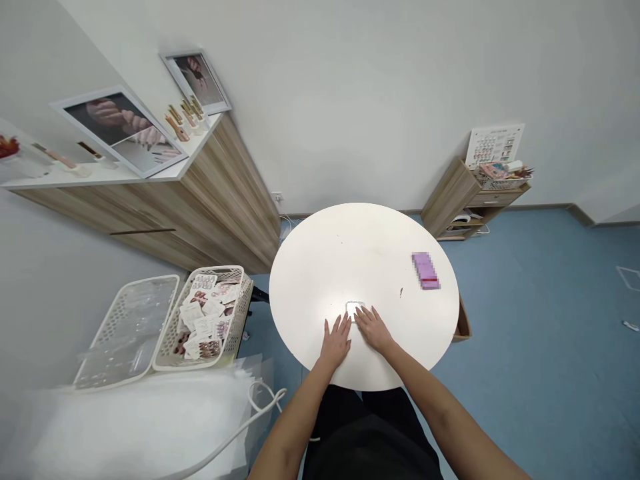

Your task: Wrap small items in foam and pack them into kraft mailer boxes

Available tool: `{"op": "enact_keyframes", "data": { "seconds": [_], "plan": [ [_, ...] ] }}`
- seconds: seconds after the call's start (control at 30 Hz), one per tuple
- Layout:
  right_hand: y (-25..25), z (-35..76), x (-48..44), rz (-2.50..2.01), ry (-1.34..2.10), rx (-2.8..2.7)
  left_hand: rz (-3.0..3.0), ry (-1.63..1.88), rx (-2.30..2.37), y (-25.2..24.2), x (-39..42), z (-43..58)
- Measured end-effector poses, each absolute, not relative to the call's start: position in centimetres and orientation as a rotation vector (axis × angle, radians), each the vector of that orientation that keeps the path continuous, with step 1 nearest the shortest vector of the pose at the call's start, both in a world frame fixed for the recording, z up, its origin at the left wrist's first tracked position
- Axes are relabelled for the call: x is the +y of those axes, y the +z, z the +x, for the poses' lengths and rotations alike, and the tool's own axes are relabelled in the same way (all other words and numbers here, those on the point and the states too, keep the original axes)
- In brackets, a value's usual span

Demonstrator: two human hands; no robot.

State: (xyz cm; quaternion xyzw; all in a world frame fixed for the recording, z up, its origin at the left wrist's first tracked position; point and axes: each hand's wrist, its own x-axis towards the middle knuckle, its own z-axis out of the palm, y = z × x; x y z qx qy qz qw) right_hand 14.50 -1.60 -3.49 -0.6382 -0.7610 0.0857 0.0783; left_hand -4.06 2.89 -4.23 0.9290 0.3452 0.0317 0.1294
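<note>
The left hand (336,343) and right hand (375,331) lie palm-down, fingers loosely spread, tips at a small, perhaps clear packet (353,307) on the bench (345,253); right of them, a purple item (425,268) is too blurred to read.

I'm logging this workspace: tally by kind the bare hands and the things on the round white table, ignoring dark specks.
Bare hands, left hand and right hand: 2
Small flat pale rectangle with grey edge: 1
Purple rectangular item, blurred: 1
Total: 4
</note>
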Motion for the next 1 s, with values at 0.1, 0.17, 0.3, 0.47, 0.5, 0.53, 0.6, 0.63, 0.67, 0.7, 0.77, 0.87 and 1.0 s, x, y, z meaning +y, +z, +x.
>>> {"op": "enact_keyframes", "data": {
  "seconds": [0.1,0.17,0.3,0.47,0.5,0.53,0.6,0.63,0.67,0.7,0.77,0.87,1.0],
  "plan": [
    [-3.1,14.7,-1.7,-1.883,0.269,-2.287,2.671,0.043,1.031,-4.2,2.6,-4.1],
    [-2.6,14.8,-1.4,-1.89,0.304,-2.276,2.631,0.044,1.134,-4.3,2.3,-4.2],
    [-1.9,15.2,0.1,-1.975,0.42,-2.183,2.506,0.017,1.439,-4.9,2.3,-4.6],
    [-2.5,16.3,2.3,-1.953,0.573,-2.163,2.47,-0.203,1.485,-5.7,2.6,-4.6],
    [-2.7,16.7,2.9,-1.93,0.556,-2.164,2.471,-0.244,1.484,-5.9,2.7,-4.5],
    [-2.8,17.1,3.6,-1.916,0.528,-2.161,2.469,-0.285,1.485,-6.1,2.7,-4.4],
    [-3.0,18.1,5.3,-1.927,0.469,-2.146,2.457,-0.362,1.492,-6.6,2.7,-4.3],
    [-3.0,18.7,6.2,-1.949,0.445,-2.139,2.45,-0.395,1.496,-6.8,2.7,-4.2],
    [-3.0,19.2,7.2,-1.977,0.426,-2.133,2.443,-0.42,1.501,-7.0,2.7,-4.1],
    [-3.1,19.8,8.2,-2.005,0.411,-2.128,2.436,-0.437,1.507,-7.1,2.7,-4.1],
    [-3.2,20.7,9.9,-2.054,0.39,-2.113,2.425,-0.457,1.513,-7.2,2.7,-3.9],
    [-3.7,21.8,11.6,-2.092,0.393,-2.092,2.414,-0.454,1.512,-7.2,2.6,-3.8],
    [-4.3,22.7,12.1,-2.106,0.406,-2.102,2.406,-0.401,1.512,-7.0,2.5,-3.6]
  ]
}}
